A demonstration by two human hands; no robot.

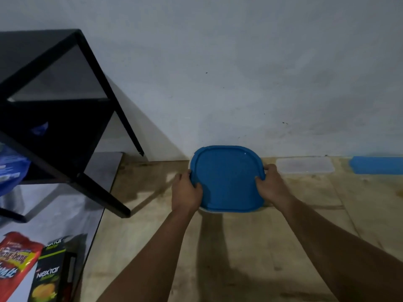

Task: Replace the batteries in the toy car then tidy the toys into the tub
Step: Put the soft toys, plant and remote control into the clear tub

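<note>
Tub (pixel 209 209), against the wall, is being gripped at its blue lid (pixel 226 177) by left hand (pixel 185 192) and right hand (pixel 272 186); no toys or batteries visible, so tidying is judged nearly finished.

Both arms reach forward at frame centre.
Left hand (pixel 185 194) and right hand (pixel 272 186) curl, thumbs on top.
</note>
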